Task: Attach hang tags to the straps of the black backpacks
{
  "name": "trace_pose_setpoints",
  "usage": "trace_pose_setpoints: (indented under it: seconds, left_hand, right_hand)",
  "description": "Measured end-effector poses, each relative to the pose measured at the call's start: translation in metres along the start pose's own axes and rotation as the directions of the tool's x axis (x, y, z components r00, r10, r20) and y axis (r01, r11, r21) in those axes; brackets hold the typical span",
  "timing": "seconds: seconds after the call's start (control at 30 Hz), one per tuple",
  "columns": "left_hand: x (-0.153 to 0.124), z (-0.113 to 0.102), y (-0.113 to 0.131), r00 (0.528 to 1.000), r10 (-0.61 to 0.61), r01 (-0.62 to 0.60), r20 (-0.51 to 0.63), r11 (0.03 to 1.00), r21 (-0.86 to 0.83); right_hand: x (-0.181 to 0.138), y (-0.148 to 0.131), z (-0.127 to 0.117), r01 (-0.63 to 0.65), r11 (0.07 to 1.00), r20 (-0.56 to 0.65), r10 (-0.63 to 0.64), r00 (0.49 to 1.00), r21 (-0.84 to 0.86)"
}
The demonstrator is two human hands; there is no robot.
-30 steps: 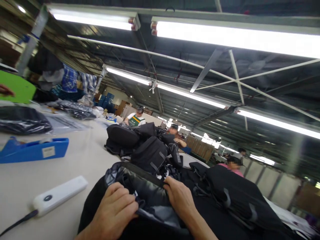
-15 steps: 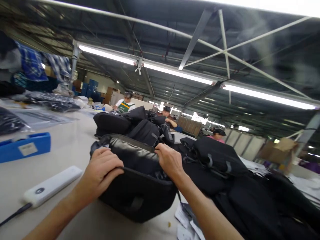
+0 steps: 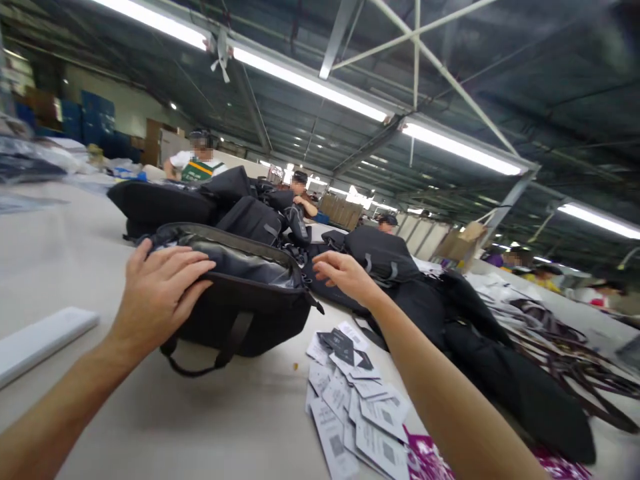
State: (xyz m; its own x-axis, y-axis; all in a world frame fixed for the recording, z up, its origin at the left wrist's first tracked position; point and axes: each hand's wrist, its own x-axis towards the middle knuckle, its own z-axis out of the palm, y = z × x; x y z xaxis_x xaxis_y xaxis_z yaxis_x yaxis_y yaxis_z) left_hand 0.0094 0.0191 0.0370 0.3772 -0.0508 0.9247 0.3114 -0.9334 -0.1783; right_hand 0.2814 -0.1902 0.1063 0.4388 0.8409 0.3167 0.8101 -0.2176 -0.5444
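While the black bag [image 3: 235,293] lies on its side on the pale table [image 3: 65,233] in front of me, my left hand [image 3: 157,293] rests flat on its near left end, palm down over the open rim, fingers [image 3: 187,263] loosely spread and stretched toward the grey lining [image 3: 240,260] that shows inside the opening. Nothing is pinched there; the hand only lies on the fabric. My right hand [image 3: 343,273] hangs in the air just beyond the right end of the bag, past the zipper end, its fingers [image 3: 325,267] slack and slightly parted, gripping nothing; I cannot tell whether the fingertips brush the bag's edge or stand just clear of it. A dark strap [image 3: 200,353] loops out from under the bag toward me. Right of the bag and nearer to me lies a loose heap of white printed tags [image 3: 355,400], under my right forearm. Behind the bag, more black bags [image 3: 165,200] are piled along the table, and further dark bags [image 3: 390,257] spread away to its right. Left of the bag, near my left forearm, a white flat bar [image 3: 43,337] lies on the table. Beyond the pile behind the bag, 3 other people [image 3: 193,163] sit or stand at the far side.
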Motion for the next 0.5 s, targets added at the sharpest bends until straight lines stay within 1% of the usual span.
trace_pose_setpoints:
  seconds: [0.07,0.13,0.2,0.23,0.3,0.33,0.37,0.43,0.5]
  left_hand:
    - [0.001,0.003,0.003,1.000,-0.025,0.024,0.012,0.998,0.055]
    - [0.002,0.005,0.006,0.998,-0.058,0.059,-0.007,0.996,0.072]
    - [0.003,0.007,0.009,0.994,-0.101,0.103,-0.053,0.994,0.047]
    - [0.003,0.009,0.012,0.989,-0.126,0.129,-0.079,0.991,0.024]
    - [0.004,0.014,0.021,0.980,-0.155,0.155,-0.123,0.988,-0.007]
    - [0.004,0.018,0.028,0.980,-0.130,0.129,-0.151,0.992,-0.013]
    - [0.004,0.021,0.036,0.979,-0.079,0.075,-0.186,0.997,-0.026]
    - [0.001,0.029,0.056,0.972,0.068,-0.091,-0.225,0.991,-0.096]
    - [-0.003,0.037,0.079,0.957,0.197,-0.244,-0.213,0.942,-0.228]
  right_hand:
    - [-0.039,0.026,-0.012,-0.082,0.996,0.105,0.083,0.991,-0.019]
    - [-0.082,0.052,-0.016,-0.157,0.985,0.169,0.168,0.971,-0.078]
    - [-0.116,0.077,-0.012,-0.216,0.964,0.159,0.240,0.958,-0.153]
    - [-0.128,0.087,-0.009,-0.244,0.952,0.141,0.272,0.952,-0.187]
    - [-0.141,0.105,0.000,-0.284,0.927,0.096,0.315,0.944,-0.245]
    - [-0.142,0.111,0.005,-0.298,0.916,0.077,0.329,0.941,-0.269]
    - [-0.140,0.117,0.009,-0.310,0.905,0.058,0.340,0.939,-0.291]
    - [-0.129,0.126,0.020,-0.328,0.888,0.032,0.357,0.934,-0.321]
    - [-0.115,0.133,0.033,-0.347,0.875,0.021,0.375,0.927,-0.339]
